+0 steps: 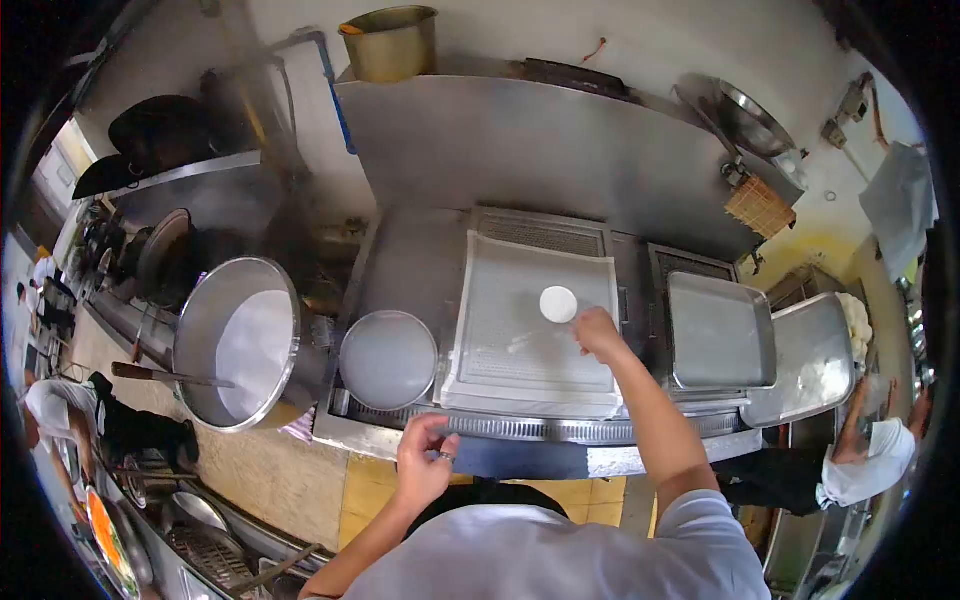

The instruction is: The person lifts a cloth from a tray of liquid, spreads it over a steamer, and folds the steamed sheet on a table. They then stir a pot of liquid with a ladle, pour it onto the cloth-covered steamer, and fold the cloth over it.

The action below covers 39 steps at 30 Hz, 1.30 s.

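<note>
In the head view, a white cloth is spread over a flat rectangular steamer top in the middle of the counter. Over it is a small, round white dish, with faint white smears close by. My right hand is closed at the dish's lower right edge and seems to grip it there; the fingertips are partly hidden. Near the counter's front edge, my left hand holds nothing, its fingers loosely curved and apart, a ring on one. Closest to it stands a round pan with a pale, cloudy surface.
A large metal pot of white liquid stands at left, a wooden-handled tool across it. Rectangular trays lie at right. A steel backsplash rises behind, with a pot on top. Other people work at far left and right.
</note>
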{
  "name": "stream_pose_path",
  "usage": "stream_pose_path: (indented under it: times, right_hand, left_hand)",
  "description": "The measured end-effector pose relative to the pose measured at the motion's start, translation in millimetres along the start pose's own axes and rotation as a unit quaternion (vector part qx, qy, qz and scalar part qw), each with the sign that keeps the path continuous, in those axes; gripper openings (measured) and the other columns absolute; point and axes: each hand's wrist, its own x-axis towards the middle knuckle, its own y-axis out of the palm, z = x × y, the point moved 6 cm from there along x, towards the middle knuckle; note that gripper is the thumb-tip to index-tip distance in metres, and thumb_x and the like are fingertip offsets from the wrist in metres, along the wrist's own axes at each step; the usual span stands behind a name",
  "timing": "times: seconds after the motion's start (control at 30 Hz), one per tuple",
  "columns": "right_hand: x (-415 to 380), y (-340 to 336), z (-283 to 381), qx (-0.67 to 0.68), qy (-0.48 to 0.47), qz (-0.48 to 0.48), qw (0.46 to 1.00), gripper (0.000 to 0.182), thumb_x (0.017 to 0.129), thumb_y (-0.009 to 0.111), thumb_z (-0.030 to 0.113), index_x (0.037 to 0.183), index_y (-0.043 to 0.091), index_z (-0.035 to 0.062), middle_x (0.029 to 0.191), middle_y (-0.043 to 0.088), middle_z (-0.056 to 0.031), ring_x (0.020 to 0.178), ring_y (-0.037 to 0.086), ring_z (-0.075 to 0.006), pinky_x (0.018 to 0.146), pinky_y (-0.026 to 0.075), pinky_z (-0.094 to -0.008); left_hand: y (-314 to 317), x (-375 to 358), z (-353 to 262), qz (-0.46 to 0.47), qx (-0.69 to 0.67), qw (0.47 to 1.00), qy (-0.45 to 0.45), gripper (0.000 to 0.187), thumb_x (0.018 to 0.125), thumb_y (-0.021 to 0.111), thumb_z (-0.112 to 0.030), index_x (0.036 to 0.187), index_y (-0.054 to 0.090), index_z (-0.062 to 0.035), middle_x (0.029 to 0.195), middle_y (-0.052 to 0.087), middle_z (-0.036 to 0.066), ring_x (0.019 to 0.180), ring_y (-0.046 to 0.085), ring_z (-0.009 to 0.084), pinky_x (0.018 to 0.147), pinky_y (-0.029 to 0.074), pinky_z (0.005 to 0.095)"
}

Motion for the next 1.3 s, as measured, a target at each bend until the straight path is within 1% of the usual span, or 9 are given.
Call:
stream_pose_path:
  times: [0.33, 0.4, 0.7, 0.8, 0.87, 0.93, 1.07, 1.2, 1.3]
  right_hand:
    - [26, -3, -50, 0.087, -0.044, -0.024, 0.995, 0.017, 0.085, 0.063, 0.003, 0.068, 0.063, -0.0012, 0.059, 0.059, -0.0095, 0.044, 0.055, -0.0184, 0.038, 0.045, -0.0356]
    - [22, -1, -52, 0.122, -0.033, -0.047, 0.991, 0.018, 0.084, 0.063, 0.004, 0.067, 0.063, -0.0007, 0.057, 0.059, -0.0091, 0.043, 0.055, -0.0185, 0.038, 0.044, -0.0357]
    - [37, 13, -97, -0.244, -0.057, -0.011, 0.968, 0.024, 0.084, 0.06, 0.007, 0.061, 0.063, 0.0052, 0.057, 0.061, -0.007, 0.043, 0.054, -0.0185, 0.04, 0.041, -0.0355]
    - [9, 21, -78, -0.497, -0.311, 0.018, 0.81, 0.024, 0.084, 0.061, 0.007, 0.06, 0.064, 0.0065, 0.056, 0.06, -0.0056, 0.043, 0.054, -0.0182, 0.04, 0.041, -0.0354]
    - [18, 15, -98, -0.347, -0.178, -0.008, 0.921, 0.023, 0.083, 0.062, 0.009, 0.06, 0.063, 0.0057, 0.056, 0.06, -0.007, 0.044, 0.055, -0.018, 0.041, 0.04, -0.0355]
    - [32, 18, -131, -0.269, -0.159, -0.045, 0.949, 0.023, 0.083, 0.062, 0.011, 0.06, 0.063, 0.005, 0.056, 0.06, -0.0083, 0.044, 0.054, -0.0174, 0.041, 0.04, -0.0355]
    - [42, 7, -167, -0.276, -0.184, -0.144, 0.932, 0.022, 0.082, 0.064, 0.015, 0.063, 0.065, 0.0034, 0.06, 0.062, -0.0126, 0.05, 0.059, -0.0213, 0.047, 0.046, -0.038]
    - [-8, 6, -90, -0.488, -0.152, -0.193, 0.838, 0.018, 0.081, 0.063, 0.015, 0.07, 0.07, 0.0035, 0.073, 0.069, -0.0186, 0.071, 0.069, -0.0356, 0.067, 0.056, -0.0448]
    - [-5, 1, -76, -0.439, -0.065, -0.203, 0.873, 0.018, 0.082, 0.061, 0.015, 0.079, 0.074, 0.0028, 0.088, 0.072, -0.0237, 0.092, 0.069, -0.0431, 0.082, 0.056, -0.0474]
  left_hand:
    - [23, 12, -4, 0.036, 0.033, 0.999, -0.021, 0.035, 0.089, 0.067, 0.007, 0.12, 0.057, -0.0048, 0.077, 0.059, 0.003, 0.07, 0.06, 0.0102, 0.065, 0.05, 0.0275]
    - [24, 18, -2, 0.036, 0.016, 0.999, -0.037, 0.031, 0.088, 0.069, 0.007, 0.117, 0.06, -0.002, 0.098, 0.059, 0.008, 0.072, 0.062, 0.0125, 0.065, 0.053, 0.0283]
    - [10, 33, 6, 0.061, -0.013, 0.997, -0.053, 0.031, 0.087, 0.07, 0.007, 0.116, 0.06, -0.0018, 0.101, 0.06, 0.01, 0.071, 0.064, 0.0133, 0.065, 0.054, 0.0295]
    - [-2, 36, 12, 0.063, -0.014, 0.997, -0.047, 0.031, 0.087, 0.07, 0.006, 0.116, 0.06, -0.0026, 0.098, 0.061, 0.009, 0.071, 0.063, 0.0136, 0.064, 0.053, 0.0296]
    - [-12, 37, 18, 0.066, -0.014, 0.997, -0.048, 0.032, 0.087, 0.071, 0.006, 0.116, 0.061, -0.0031, 0.097, 0.061, 0.009, 0.07, 0.063, 0.0141, 0.064, 0.053, 0.0298]
    - [-20, 37, 24, 0.066, -0.015, 0.996, -0.052, 0.033, 0.087, 0.071, 0.006, 0.117, 0.061, -0.0034, 0.099, 0.062, 0.01, 0.069, 0.063, 0.0146, 0.064, 0.053, 0.0302]
    - [-33, 40, 37, 0.07, -0.015, 0.996, -0.045, 0.032, 0.087, 0.072, 0.005, 0.116, 0.062, -0.0037, 0.099, 0.062, 0.009, 0.069, 0.063, 0.015, 0.064, 0.052, 0.0305]
    - [-37, 40, 41, 0.066, -0.038, 0.995, -0.064, 0.03, 0.087, 0.072, 0.004, 0.114, 0.063, -0.0036, 0.098, 0.062, 0.009, 0.069, 0.062, 0.0145, 0.063, 0.052, 0.0302]
    - [-37, 41, 45, 0.068, -0.025, 0.995, -0.067, 0.03, 0.087, 0.072, 0.004, 0.114, 0.063, -0.0037, 0.097, 0.061, 0.009, 0.07, 0.062, 0.0141, 0.063, 0.051, 0.0298]
